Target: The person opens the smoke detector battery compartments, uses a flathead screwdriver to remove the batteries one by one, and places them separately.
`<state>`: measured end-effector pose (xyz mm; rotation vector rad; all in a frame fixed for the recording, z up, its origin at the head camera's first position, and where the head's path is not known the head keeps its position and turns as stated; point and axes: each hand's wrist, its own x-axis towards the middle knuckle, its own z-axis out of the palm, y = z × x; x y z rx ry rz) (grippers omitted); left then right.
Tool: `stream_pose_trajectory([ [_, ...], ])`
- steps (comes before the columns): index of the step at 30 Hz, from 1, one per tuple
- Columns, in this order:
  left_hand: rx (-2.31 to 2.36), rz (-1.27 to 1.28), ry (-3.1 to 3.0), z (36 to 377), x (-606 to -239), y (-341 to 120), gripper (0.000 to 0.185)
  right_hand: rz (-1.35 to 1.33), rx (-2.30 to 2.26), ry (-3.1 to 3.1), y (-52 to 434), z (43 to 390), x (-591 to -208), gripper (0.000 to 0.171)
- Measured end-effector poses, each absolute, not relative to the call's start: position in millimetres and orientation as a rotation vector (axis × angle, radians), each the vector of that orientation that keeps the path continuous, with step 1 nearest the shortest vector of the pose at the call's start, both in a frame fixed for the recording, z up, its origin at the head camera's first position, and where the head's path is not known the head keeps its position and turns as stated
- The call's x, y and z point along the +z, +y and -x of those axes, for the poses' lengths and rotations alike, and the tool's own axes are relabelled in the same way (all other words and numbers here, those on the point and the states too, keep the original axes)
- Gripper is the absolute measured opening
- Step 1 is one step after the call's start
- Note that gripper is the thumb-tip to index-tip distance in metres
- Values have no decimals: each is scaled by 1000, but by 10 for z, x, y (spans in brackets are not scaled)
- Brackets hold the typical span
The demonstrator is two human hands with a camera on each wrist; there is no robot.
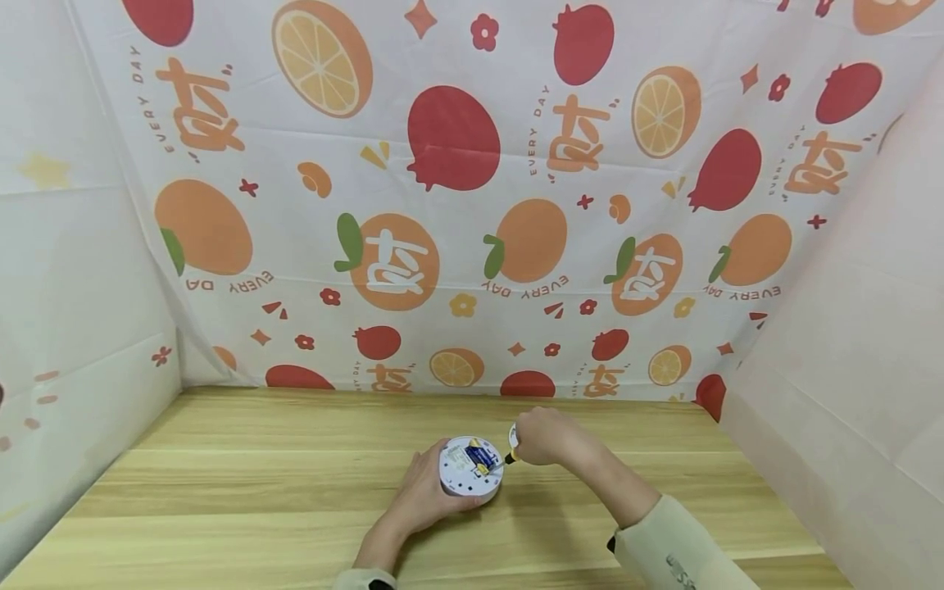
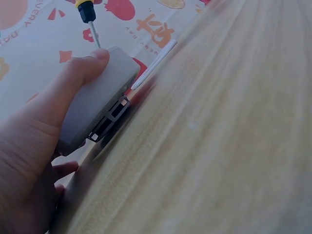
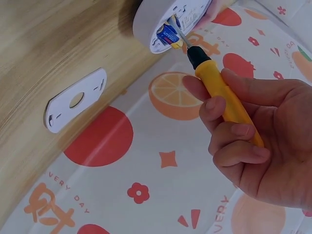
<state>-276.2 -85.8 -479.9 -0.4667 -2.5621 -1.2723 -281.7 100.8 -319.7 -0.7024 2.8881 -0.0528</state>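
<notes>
My left hand (image 1: 422,496) grips a round white smoke detector (image 1: 456,483) by its rim, with its back side turned up. A blue and yellow battery (image 3: 168,36) sits in the compartment of that back. In my right hand (image 3: 273,141) is a screwdriver with a yellow handle (image 3: 230,101) and a black collar, the fingers curled round the handle. Its metal shaft reaches to the battery's end; whether the tip touches the battery cannot be told. In the left wrist view the thumb (image 2: 87,68) lies along the detector's side wall (image 2: 100,95).
A flat white mounting plate (image 3: 90,92) with a central hole lies on the wooden table (image 1: 243,492), behind the detector. A fruit-printed cloth (image 1: 457,238) hangs along the table's back edge, and pale cloth walls (image 1: 848,328) stand at both sides.
</notes>
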Motion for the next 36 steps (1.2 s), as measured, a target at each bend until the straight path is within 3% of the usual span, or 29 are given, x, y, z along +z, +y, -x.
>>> stream_pose_trajectory([
  [11,-1289,443,-2548,2735,-4769,-911,97,797,-186,3020,1100,2694,-3424,36],
  [19,-1325,430,-2567,2744,-4761,-891,96,723,-579,3081,1256,2496,-3782,11],
  [28,-1356,418,-2577,2747,-4739,-863,97,716,-810,3182,1376,2382,-4042,7],
  [36,-1364,408,-2584,2753,-4735,-872,98,559,-1159,2935,1423,2394,-4089,14],
])
